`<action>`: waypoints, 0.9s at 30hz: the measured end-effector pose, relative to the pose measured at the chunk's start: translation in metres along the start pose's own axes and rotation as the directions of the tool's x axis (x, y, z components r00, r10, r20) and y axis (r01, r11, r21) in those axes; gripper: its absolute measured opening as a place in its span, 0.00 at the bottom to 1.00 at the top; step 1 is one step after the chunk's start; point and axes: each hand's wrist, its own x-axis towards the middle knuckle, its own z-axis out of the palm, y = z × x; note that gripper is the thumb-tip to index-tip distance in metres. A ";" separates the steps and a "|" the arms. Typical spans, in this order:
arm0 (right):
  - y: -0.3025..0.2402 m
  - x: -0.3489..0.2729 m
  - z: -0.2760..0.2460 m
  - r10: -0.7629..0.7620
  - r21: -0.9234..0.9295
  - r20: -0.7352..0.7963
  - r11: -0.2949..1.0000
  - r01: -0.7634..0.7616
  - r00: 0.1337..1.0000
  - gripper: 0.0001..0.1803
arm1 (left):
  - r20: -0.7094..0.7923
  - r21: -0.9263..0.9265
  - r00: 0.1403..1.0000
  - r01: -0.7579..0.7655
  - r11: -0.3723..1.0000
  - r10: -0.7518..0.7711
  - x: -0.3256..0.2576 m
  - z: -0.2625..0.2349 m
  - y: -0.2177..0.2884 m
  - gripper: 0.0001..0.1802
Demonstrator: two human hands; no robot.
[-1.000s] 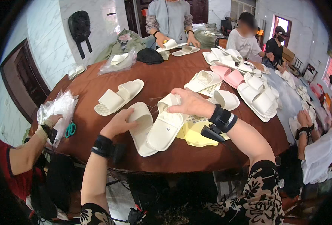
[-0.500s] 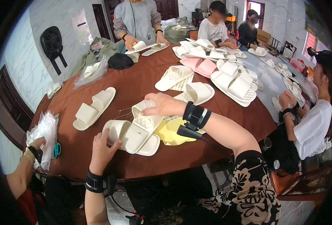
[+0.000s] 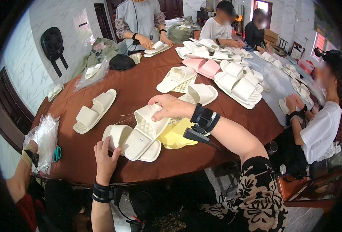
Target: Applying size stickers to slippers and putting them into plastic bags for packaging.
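Observation:
My right hand [image 3: 170,107] is closed around the strap of a cream slide slipper [image 3: 134,144], tilted with its sole lying partly over another cream slipper [image 3: 151,152]. A small round sticker marks its insole. My left hand [image 3: 108,158] has its fingers curled at the strap edge of that lower slipper, thumb apart from the index finger. Beneath and right of my right hand lie a yellow sheet [image 3: 176,135] and part of a sticker sheet. Beyond my wrist sits another cream slipper [image 3: 202,94], and behind it one more [image 3: 175,79] on a sticker sheet.
On the brown tablecloth [image 3: 74,154] a lone cream slipper [image 3: 95,111] lies at left, near clear plastic bags [image 3: 43,143] and teal scissors [image 3: 57,154]. Slippers are piled at right [image 3: 238,85], with a pink pair [image 3: 204,67]. Several co-workers handle slippers around the tables; one arm [image 3: 22,174] is at left.
The slipper in my right hand has been raised and tilted further over the lower one. Across the table, a co-worker's two slippers have been brought together.

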 end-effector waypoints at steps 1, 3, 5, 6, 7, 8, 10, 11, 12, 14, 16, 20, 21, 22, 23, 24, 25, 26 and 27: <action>-0.002 0.000 -0.001 -0.019 -0.015 -0.002 1.000 0.019 1.000 0.36 | 0.002 -0.010 1.000 0.005 1.000 -0.005 -0.001 0.000 0.000 0.28; -0.004 -0.001 -0.005 0.008 0.001 -0.012 1.000 -0.008 1.000 0.36 | -0.002 -0.013 1.000 -0.014 1.000 0.014 -0.001 0.002 -0.001 0.27; -0.008 -0.001 -0.007 0.031 0.021 -0.013 0.999 -0.031 0.999 0.36 | -0.006 -0.011 1.000 -0.023 1.000 0.023 -0.003 0.001 0.000 0.27; -0.010 -0.001 -0.007 -0.021 -0.029 -0.028 0.999 0.020 0.999 0.36 | -0.014 -0.018 0.999 -0.030 0.999 0.030 -0.003 0.001 0.000 0.27; -0.011 0.000 -0.007 -0.074 -0.080 -0.042 0.994 0.071 0.996 0.36 | -0.023 -0.024 0.999 -0.037 0.999 0.036 -0.003 0.000 -0.001 0.27; -0.011 0.000 -0.006 -0.075 -0.080 -0.037 0.994 0.072 0.996 0.36 | -0.024 -0.024 0.999 -0.032 0.999 0.031 -0.004 -0.001 -0.002 0.27; -0.012 -0.001 -0.001 -0.117 -0.108 -0.072 0.988 0.109 0.991 0.36 | -0.043 -0.068 0.999 -0.032 0.997 0.030 -0.007 -0.002 -0.004 0.25; -0.013 -0.003 0.000 -0.121 -0.106 -0.065 0.988 0.114 0.991 0.36 | -0.045 -0.064 0.999 -0.025 0.998 0.022 -0.008 0.000 -0.006 0.25; -0.013 -0.007 -0.001 -0.113 -0.114 -0.089 0.988 0.103 0.990 0.35 | -0.061 -0.088 0.998 -0.032 0.996 0.027 -0.008 0.003 -0.008 0.24; -0.014 -0.013 -0.001 -0.118 -0.113 -0.101 0.988 0.107 0.988 0.35 | -0.076 -0.125 0.997 -0.023 0.992 0.014 -0.007 0.001 -0.006 0.21; -0.013 -0.019 -0.001 -0.059 -0.111 -0.133 0.993 0.044 0.989 0.34 | -0.087 -0.116 0.996 -0.034 0.993 0.024 -0.007 0.003 -0.010 0.22; -0.013 -0.025 -0.003 0.007 -0.101 -0.134 0.995 -0.020 0.991 0.34 | -0.086 -0.087 0.996 -0.042 0.995 0.034 -0.006 0.002 -0.003 0.23; -0.011 -0.022 -0.002 -0.022 -0.080 -0.141 0.997 0.011 0.990 0.33 | -0.089 -0.058 0.995 -0.046 0.997 0.041 -0.007 0.001 -0.002 0.23; -0.010 -0.022 -0.003 -0.025 -0.079 -0.136 0.997 0.014 0.990 0.33 | -0.090 -0.055 0.995 -0.040 0.998 0.035 -0.006 0.000 0.000 0.23; -0.010 -0.022 -0.005 -0.014 -0.041 -0.130 0.999 0.009 0.991 0.33 | -0.084 -0.069 0.996 -0.044 0.997 0.038 -0.005 -0.001 0.003 0.23; -0.010 -0.022 -0.005 -0.004 -0.003 -0.124 1.000 0.003 0.992 0.32 | -0.078 -0.083 0.996 -0.048 0.995 0.041 -0.005 -0.002 0.005 0.23; -0.010 -0.021 -0.003 -0.008 -0.018 -0.131 1.000 0.006 0.991 0.31 | -0.102 -0.076 0.993 -0.069 0.995 0.061 -0.005 -0.001 0.003 0.23; -0.008 -0.020 -0.001 -0.012 -0.018 -0.124 1.000 0.010 0.992 0.31 | -0.104 -0.073 0.993 -0.063 0.995 0.055 -0.005 -0.002 0.004 0.23; -0.005 -0.019 0.001 -0.009 0.017 -0.141 1.000 0.011 0.990 0.32 | -0.115 -0.078 0.991 -0.073 0.994 0.063 -0.005 -0.002 0.004 0.22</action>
